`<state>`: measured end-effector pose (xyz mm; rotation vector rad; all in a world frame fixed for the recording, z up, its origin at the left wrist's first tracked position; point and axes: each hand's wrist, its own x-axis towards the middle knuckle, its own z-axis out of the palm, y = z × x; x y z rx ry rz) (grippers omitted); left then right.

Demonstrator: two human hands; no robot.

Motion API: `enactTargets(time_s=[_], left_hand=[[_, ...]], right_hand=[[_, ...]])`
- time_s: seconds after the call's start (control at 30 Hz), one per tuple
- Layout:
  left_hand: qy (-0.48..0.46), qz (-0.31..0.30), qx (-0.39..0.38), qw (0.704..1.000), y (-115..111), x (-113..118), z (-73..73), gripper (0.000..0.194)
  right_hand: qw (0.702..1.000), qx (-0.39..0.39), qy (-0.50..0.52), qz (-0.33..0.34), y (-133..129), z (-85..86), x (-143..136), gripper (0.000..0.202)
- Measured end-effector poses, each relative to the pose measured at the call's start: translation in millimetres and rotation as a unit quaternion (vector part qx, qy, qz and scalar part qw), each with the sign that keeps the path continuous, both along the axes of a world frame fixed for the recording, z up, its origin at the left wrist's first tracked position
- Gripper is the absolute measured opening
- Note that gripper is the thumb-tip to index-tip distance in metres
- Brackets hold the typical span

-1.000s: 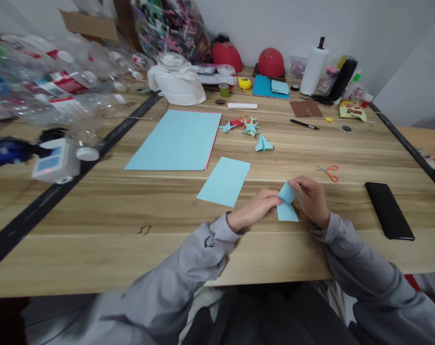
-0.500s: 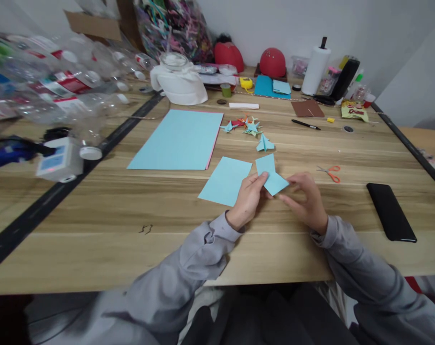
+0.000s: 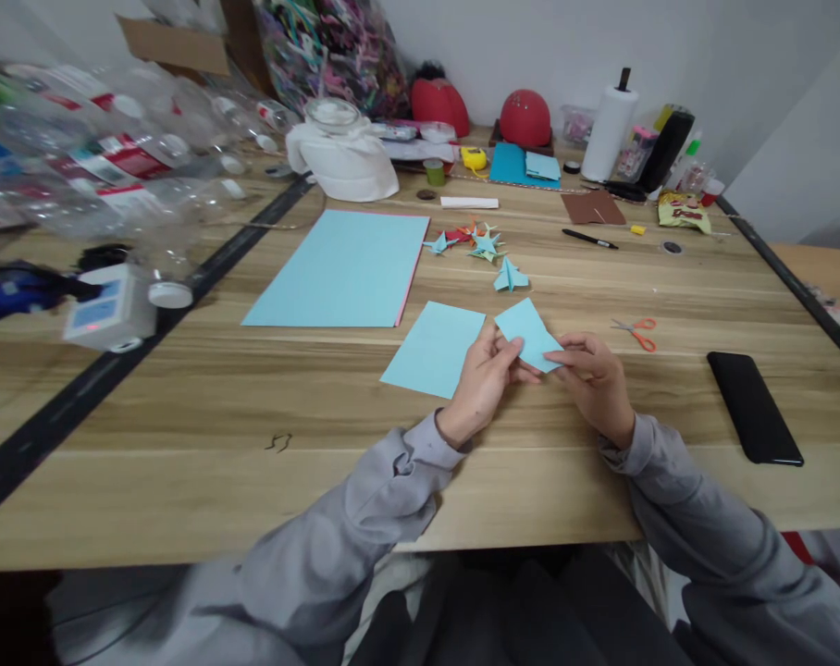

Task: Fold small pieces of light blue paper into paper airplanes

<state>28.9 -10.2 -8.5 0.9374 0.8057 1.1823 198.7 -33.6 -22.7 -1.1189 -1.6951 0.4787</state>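
A small folded light-blue paper (image 3: 529, 331) is held between both hands above the wooden table. My left hand (image 3: 482, 375) grips its lower left side, thumb on top and fingers beneath. At its right corner, my right hand (image 3: 595, 377) pinches the paper between thumb and fingers. Beside my left hand lies a flat light-blue sheet (image 3: 434, 347). Just beyond the held paper stands a folded blue paper plane (image 3: 510, 275). A larger light-blue sheet (image 3: 340, 268) with a pink edge under it lies farther left.
Orange-handled scissors (image 3: 643, 334) and a black phone (image 3: 754, 407) lie to the right. Behind are small folded paper figures (image 3: 486, 244), a black pen (image 3: 589, 239) and a brown paper (image 3: 593, 208). Plastic bottles (image 3: 129, 157) and a white box (image 3: 111, 307) crowd the left.
The folded paper's two separate flaps now appear as one squarish shape. My right hand has closed on its right corner, and my left fingers show more beneath it.
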Motion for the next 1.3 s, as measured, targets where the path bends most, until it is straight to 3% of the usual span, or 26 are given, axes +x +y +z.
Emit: enactTargets(time_s=[0.13,0.2,0.27,0.4,0.7,0.93,1.3], left_hand=[[0.043,0.044,0.061,0.996,-3,0,-1.1,0.081],[0.074,0.046,0.093,0.992,-4,-1,-2.5,0.076],[0.109,0.033,0.105,0.988,-5,-2,-3.8,0.057],[0.144,0.006,0.072,0.987,-5,-3,-4.5,0.033],[0.13,-0.012,0.08,0.988,-9,-4,1.8,0.031],[0.111,0.001,0.102,0.989,-12,0,1.2,0.032],[0.083,0.016,0.036,0.996,-10,3,-1.6,0.042]], right_hand=[[1.0,0.0,0.015,0.007,1,-2.2,-2,0.017],[1.0,0.008,0.015,0.011,0,-1.8,-2,0.02],[1.0,0.022,0.015,0.014,0,0.3,-3,0.021],[0.999,0.033,0.009,0.0,-1,5.3,-2,0.021],[0.998,-0.031,0.056,-0.02,0,9.1,-4,0.01],[0.979,-0.125,0.159,0.013,-2,18.1,-8,0.03],[0.955,-0.195,0.225,-0.011,-1,12.8,-9,0.035]])
